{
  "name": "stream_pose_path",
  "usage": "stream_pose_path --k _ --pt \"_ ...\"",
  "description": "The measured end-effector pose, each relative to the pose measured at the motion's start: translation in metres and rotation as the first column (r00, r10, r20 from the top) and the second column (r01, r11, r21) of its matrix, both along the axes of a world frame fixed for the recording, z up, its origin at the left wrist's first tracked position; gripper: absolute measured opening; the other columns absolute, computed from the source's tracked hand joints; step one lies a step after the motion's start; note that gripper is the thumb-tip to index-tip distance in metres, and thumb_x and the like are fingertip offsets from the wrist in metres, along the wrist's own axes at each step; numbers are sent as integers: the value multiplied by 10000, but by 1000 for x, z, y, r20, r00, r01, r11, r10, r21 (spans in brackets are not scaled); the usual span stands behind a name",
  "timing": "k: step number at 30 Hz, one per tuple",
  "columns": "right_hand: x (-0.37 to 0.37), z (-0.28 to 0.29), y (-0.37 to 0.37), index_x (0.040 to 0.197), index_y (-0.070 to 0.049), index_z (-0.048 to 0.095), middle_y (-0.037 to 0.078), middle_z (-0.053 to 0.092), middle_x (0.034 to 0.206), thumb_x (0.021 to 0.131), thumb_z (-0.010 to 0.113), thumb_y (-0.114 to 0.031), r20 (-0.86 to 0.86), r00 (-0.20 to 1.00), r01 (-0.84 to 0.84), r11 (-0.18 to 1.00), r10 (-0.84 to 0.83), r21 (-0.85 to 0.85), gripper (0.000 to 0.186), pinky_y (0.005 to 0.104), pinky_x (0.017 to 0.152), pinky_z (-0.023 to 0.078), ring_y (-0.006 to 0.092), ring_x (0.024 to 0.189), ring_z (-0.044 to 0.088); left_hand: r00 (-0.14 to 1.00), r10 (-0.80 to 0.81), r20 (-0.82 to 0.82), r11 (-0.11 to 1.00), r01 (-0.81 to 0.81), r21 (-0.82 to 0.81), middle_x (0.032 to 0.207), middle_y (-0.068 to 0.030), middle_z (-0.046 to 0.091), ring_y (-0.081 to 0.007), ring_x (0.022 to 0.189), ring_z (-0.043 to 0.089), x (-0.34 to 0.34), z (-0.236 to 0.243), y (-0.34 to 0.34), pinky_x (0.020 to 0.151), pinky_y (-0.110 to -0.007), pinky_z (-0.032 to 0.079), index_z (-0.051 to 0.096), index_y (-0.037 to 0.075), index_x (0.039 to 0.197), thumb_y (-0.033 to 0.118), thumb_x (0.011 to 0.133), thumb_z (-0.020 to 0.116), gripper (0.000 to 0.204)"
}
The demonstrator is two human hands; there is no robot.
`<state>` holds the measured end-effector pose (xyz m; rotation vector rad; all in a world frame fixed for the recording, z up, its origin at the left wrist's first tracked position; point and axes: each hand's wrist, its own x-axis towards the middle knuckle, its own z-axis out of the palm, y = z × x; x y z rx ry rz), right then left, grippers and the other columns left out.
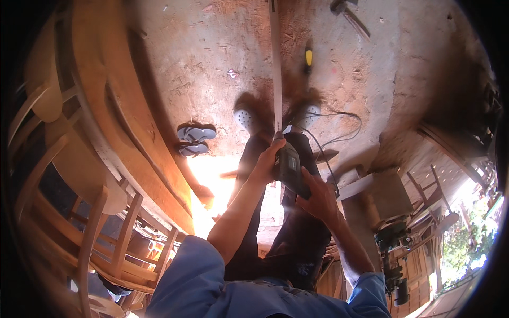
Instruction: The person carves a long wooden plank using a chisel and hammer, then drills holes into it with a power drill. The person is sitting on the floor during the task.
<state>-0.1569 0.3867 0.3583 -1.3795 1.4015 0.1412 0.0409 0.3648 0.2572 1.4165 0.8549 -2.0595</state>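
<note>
My left hand [266, 161] is closed around the front end of a dark corded power tool [290, 168]; its exact kind I cannot make out. At the tool's rear, my right hand [319, 199] grips the handle. The tool lies over a long, narrow wooden strip [276, 69], which runs from between my legs away across the floor. A black cord [356, 117] loops over the floor to the right of my feet and back toward my right hand. Where the tool meets the strip is partly hidden by the tool and my left hand.
Large wooden boards [127, 100] and chair frames [119, 233] stand on the left. Grey flip-flops [196, 132] lie beside the boards. A yellow-handled tool [308, 57] and a hammer [352, 20] rest on the dusty floor ahead. A wooden box [379, 196] stands at right.
</note>
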Motion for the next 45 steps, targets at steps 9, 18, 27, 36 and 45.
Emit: stream_pose_path --k 9,18,27,36,45 --pt "33 -47 3 1599 -136 344 254 730 950 783 784 -240 -195 981 43 985 -10 168 933 576 756 571 485 863 716 978 -90 190 994 100 -43 866 -30 669 -132 745 678 -25 -49 25 636 -295 568 620 99 1166 287 1012 685 252" --pt "28 -62 3 1593 -111 351 281 743 977 756 843 -272 -172 976 157 980 -134 126 984 549 766 594 495 884 723 980 -83 179 991 100 -88 1023 -59 642 -154 872 668 -33 -70 29 757 -307 576 559 50 1281 274 935 769 463" --pt "28 -72 4 1595 -101 359 282 743 983 750 850 -279 -192 975 145 976 -113 163 993 544 764 596 490 883 726 983 -78 167 992 93 -88 981 -62 644 -159 820 675 -31 -83 32 723 -311 584 573 44 1239 272 932 770 430" --pt "28 -75 3 1595 -106 366 281 744 979 755 854 -294 -191 975 145 977 -114 155 989 540 757 596 483 883 730 971 -108 213 991 122 -50 982 -61 644 -162 822 674 -33 -77 22 721 -313 585 572 39 1252 278 935 771 444" --pt "31 -76 1 1596 -119 363 278 746 963 769 841 -299 -208 973 135 976 -98 171 973 547 760 593 487 881 729 976 -105 192 992 117 -56 991 -52 645 -159 848 669 -30 -82 25 740 -314 583 577 48 1279 285 943 763 451"
